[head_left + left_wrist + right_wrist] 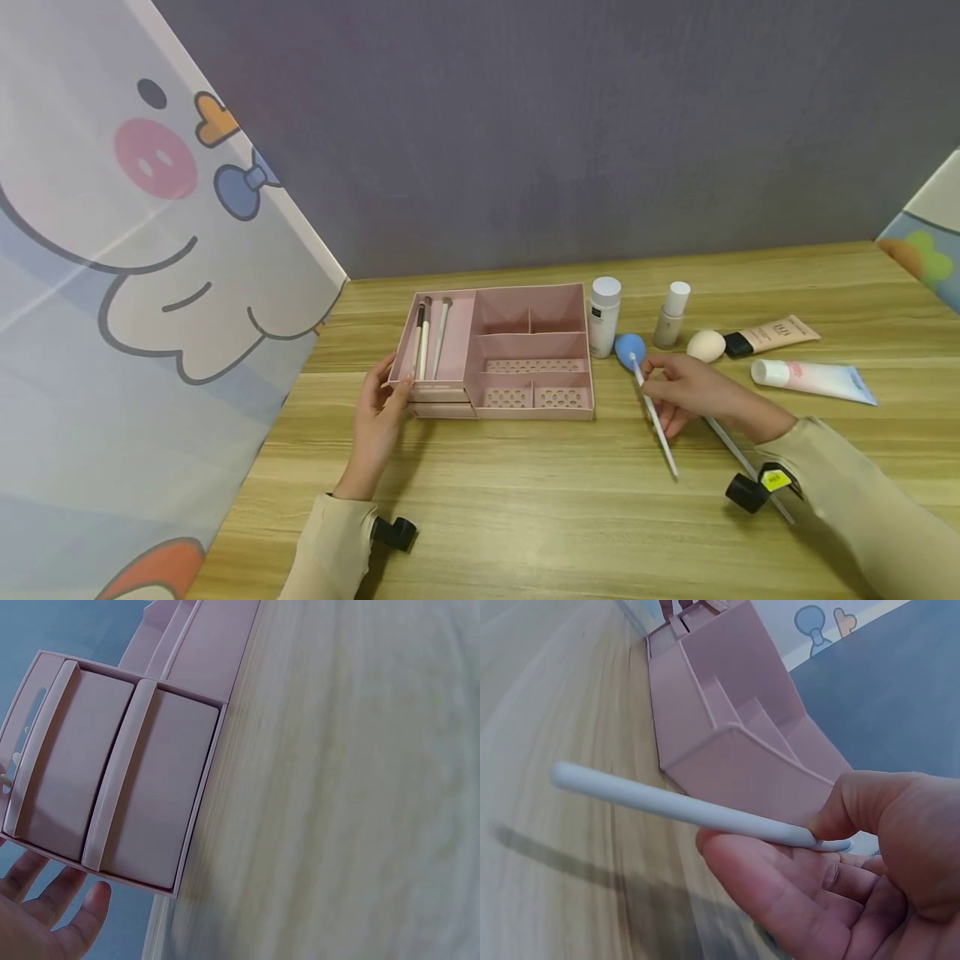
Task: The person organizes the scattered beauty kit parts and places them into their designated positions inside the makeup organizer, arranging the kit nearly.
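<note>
A pink makeup organizer (534, 350) with compartments stands on the table. My left hand (381, 417) holds its front left corner, thumb at the front edge and fingers along the side. In the left wrist view, two drawers (154, 787) appear closed, with spread fingers (64, 892) beside them. Several makeup brushes (423, 342) lie in the left compartment. My right hand (693, 392) pinches a slim white makeup brush (658, 429), its far end overlapping a blue makeup sponge (628, 346). The right wrist view shows its white handle (652, 801) between thumb and fingers, slanted over the table.
A white bottle (603, 317) stands right of the organizer, and a foundation bottle (671, 315) farther right. Beyond are a cream-coloured sponge (707, 345), a beige tube (776, 336) and a white-blue tube (817, 380). Another white stick (738, 457) lies under the right forearm.
</note>
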The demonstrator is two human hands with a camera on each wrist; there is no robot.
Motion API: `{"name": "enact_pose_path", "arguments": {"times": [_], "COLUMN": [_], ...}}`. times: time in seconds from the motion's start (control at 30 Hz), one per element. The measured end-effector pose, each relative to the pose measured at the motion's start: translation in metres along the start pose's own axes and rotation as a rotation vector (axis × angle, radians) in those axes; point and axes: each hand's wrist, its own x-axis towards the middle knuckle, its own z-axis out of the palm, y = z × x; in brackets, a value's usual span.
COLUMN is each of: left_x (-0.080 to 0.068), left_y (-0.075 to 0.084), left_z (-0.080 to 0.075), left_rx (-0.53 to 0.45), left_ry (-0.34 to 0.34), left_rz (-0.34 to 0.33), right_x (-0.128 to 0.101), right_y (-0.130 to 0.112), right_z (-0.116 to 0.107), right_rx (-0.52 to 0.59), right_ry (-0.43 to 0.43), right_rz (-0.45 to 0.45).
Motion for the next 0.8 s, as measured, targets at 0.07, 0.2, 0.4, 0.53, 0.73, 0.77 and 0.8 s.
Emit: {"name": "enact_pose_path", "arguments": {"times": [0.07,0.2,0.4,0.53,0.73,0.77,0.8], "left_x": [0.0,0.0,0.0,0.0,0.001,0.001,0.0], "left_y": [0.0,0.001,0.0,0.0,0.0,0.0,0.0], "left_z": [0.0,0.0,0.0,0.0,0.0,0.0,0.0], "left_rx": [0.0,-0.003,-0.009,-0.008,-0.01,-0.01,-0.01], "left_ry": [-0.002,-0.01,-0.004,-0.003,-0.001,0.0,0.0], "left_rz": [-0.008,-0.019,-0.01,-0.02,-0.012,-0.009,-0.006], "right_x": [0.0,0.001,0.004,0.006,0.011,0.012,0.013], "right_y": [-0.002,-0.007,-0.016,-0.021,-0.031,-0.032,-0.034], "right_z": [0.001,0.004,0.009,0.013,0.018,0.019,0.02], "right_rx": [-0.002,0.019,0.026,0.024,0.01,0.012,0.013], "right_ry": [0.0,-0.004,0.008,0.009,-0.009,-0.01,-0.011], "right_rz": [-0.013,-0.043,-0.073,-0.092,-0.126,-0.133,-0.139]}}
